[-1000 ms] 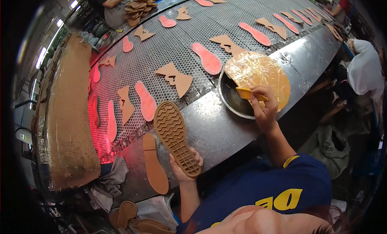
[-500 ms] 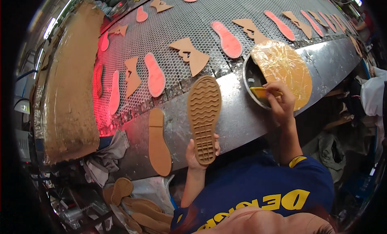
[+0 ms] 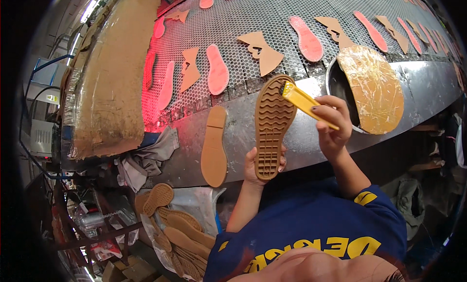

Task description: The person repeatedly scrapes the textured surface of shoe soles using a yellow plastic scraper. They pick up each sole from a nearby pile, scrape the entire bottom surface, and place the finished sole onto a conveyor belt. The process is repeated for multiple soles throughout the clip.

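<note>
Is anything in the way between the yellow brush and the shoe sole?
No. The yellow brush in the right hand has its tip right at the top of the brown sole, which the left hand holds up from below.

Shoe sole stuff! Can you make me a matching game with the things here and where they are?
Things:
1. tan grooved sole
2. yellow brush
3. smooth tan sole
4. pink insoles

Places:
a. in the right hand
b. lying flat on the metal ledge
c. on the mesh belt
d. in the left hand

Pairs: 1-d, 2-a, 3-b, 4-c
</note>
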`<state>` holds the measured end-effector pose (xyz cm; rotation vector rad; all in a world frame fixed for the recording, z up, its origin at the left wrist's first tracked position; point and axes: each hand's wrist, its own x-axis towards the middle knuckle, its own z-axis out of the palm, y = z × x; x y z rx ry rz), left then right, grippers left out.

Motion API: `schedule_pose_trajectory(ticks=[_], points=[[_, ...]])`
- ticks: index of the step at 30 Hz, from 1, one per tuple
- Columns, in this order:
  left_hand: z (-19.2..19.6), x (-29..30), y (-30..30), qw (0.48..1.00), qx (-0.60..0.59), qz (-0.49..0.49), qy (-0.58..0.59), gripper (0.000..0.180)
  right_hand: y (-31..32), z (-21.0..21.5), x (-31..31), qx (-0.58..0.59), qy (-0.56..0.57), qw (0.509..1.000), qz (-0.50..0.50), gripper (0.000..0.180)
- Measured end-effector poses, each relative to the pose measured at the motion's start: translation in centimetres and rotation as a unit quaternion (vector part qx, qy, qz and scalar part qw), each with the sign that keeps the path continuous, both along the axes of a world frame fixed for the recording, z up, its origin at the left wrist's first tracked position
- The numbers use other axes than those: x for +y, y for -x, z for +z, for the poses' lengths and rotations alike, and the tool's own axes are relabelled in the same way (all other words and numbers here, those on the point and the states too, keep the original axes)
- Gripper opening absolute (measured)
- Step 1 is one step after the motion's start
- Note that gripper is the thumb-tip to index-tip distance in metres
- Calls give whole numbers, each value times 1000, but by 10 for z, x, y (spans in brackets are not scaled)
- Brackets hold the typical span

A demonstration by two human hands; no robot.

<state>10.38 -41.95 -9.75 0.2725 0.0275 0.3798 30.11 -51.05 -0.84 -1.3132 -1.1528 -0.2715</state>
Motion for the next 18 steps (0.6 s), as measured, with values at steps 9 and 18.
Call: schedule_pose_trajectory(ticks=[9, 18], points=[[-7, -6, -1, 999, 12, -26, -17, 66, 7, -7, 8, -37, -5, 999, -12, 33], [-11, -14, -12, 999, 8, -30, -8, 65, -4, -11, -2, -76, 35, 995, 50, 30]])
